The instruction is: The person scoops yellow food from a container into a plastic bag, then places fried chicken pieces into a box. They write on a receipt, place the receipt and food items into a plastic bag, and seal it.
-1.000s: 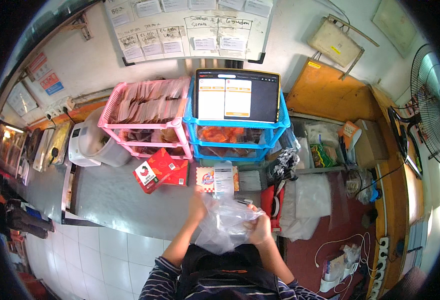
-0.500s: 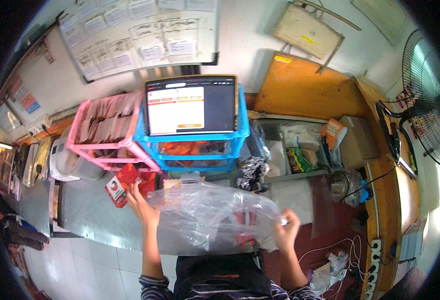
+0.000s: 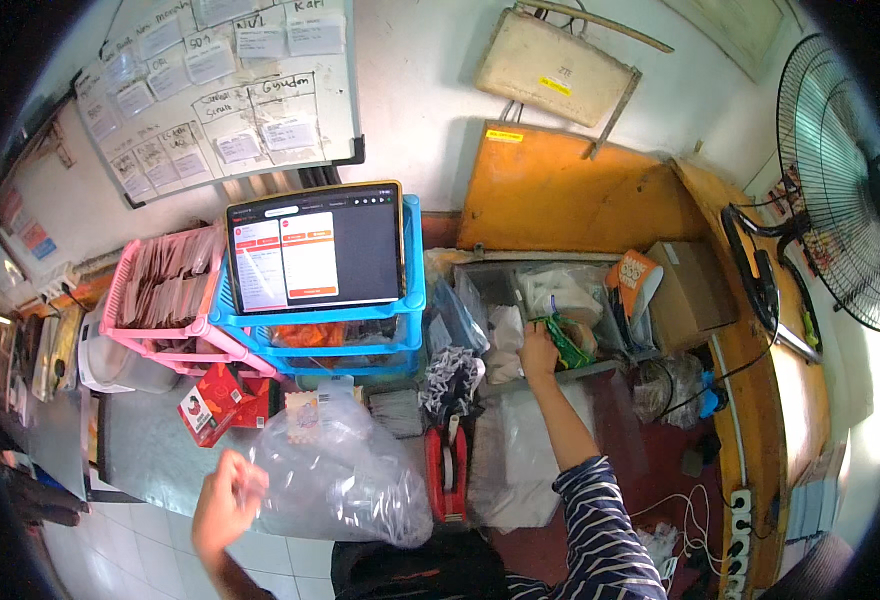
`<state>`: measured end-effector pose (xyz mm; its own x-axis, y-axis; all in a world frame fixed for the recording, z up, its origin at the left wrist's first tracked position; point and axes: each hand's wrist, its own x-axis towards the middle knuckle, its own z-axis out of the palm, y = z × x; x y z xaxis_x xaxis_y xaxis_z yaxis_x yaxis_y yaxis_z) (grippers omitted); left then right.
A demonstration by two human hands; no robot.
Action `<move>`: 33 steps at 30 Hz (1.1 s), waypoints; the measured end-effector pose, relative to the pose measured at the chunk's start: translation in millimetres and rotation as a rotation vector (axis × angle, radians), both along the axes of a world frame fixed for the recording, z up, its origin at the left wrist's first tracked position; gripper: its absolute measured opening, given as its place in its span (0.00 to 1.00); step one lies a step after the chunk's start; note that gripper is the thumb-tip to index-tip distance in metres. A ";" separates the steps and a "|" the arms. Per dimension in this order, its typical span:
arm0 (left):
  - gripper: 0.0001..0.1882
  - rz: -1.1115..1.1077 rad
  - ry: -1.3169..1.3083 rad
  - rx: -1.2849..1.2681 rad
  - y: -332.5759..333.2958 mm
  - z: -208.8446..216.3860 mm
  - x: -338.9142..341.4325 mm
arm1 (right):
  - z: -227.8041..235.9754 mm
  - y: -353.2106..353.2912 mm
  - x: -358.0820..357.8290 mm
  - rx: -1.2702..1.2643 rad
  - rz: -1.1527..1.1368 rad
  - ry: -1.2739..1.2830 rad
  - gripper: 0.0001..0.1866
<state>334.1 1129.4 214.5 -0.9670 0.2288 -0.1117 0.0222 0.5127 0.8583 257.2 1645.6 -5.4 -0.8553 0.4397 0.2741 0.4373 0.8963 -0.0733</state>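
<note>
Left hand (image 3: 228,497) grips the clear bag (image 3: 345,470) by its edge, keeping it up off the counter (image 3: 145,455), while right hand (image 3: 538,352), fingers curled, reaches into the bin (image 3: 505,275) beyond, grasp not discernible.

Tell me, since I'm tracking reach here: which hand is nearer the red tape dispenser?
Left. The left hand grips the clear plastic bag that lies right beside the red tape dispenser; the right hand is farther up, in the supply tray.
</note>
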 end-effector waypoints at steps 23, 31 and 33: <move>0.21 -0.038 -0.293 0.363 -61.6 -19.6 -27.3 | 132.9 24.3 19.5 -1.215 -0.082 0.647 0.10; 0.16 0.159 0.345 0.283 -52.1 -56.7 -10.5 | 95.6 -359.9 72.6 -1.294 0.572 0.903 0.16; 0.16 0.244 0.304 0.302 -70.3 -51.6 3.5 | 48.3 -447.6 77.4 -1.124 1.057 0.512 0.19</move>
